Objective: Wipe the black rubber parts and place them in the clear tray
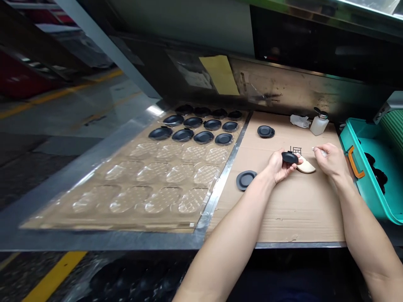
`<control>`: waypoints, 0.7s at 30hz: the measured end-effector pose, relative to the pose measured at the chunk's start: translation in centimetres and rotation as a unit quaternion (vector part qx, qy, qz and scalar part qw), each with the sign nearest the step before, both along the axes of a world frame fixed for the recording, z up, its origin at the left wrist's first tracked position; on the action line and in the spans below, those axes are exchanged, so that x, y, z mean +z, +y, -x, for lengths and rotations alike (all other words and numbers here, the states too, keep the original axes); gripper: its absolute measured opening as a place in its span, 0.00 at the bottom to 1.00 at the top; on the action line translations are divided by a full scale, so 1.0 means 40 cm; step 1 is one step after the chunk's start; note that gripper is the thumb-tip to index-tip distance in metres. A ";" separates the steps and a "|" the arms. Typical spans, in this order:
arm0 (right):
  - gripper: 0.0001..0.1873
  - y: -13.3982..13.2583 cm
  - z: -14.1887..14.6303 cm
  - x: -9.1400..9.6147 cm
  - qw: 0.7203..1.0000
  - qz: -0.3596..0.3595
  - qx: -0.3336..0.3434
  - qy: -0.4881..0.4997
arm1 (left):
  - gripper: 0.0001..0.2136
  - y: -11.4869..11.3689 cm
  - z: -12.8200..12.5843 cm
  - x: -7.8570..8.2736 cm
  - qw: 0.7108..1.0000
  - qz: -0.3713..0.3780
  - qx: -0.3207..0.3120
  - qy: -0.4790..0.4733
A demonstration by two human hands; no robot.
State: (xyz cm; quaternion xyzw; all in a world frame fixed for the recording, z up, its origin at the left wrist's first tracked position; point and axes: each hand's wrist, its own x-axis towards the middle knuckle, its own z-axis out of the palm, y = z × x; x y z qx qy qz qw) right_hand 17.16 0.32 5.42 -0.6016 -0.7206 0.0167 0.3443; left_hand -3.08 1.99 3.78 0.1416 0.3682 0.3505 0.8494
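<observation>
My left hand is closed around a small black round plastic part, held tilted above the cardboard. Just to its right, my right hand is curled with the fingertips pinched together. A bit of something whitish shows at those fingertips, too small to name. Between the hands lies a cream-coloured half-round pad on the cardboard sheet. Near my left wrist rests a flat black round part. Farther back, a few similar black parts lie overlapping.
A clear moulded tray at left holds several black parts in its far rows. A pump bottle and crumpled white tissue stand at the back. On the right is a teal bin with an orange handle and black parts inside.
</observation>
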 end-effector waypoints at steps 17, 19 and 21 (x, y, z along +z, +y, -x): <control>0.16 -0.006 -0.009 0.006 0.955 0.231 -0.106 -0.155 | 0.30 0.012 0.022 -0.001 0.988 0.078 0.010 -0.134; 0.14 -0.004 -0.028 -0.002 0.957 0.246 -0.053 -0.147 | 0.30 0.013 0.019 -0.003 0.991 0.065 0.008 -0.121; 0.12 0.002 -0.050 -0.012 0.967 0.214 -0.005 -0.140 | 0.31 0.011 0.011 -0.008 0.995 0.042 0.005 -0.092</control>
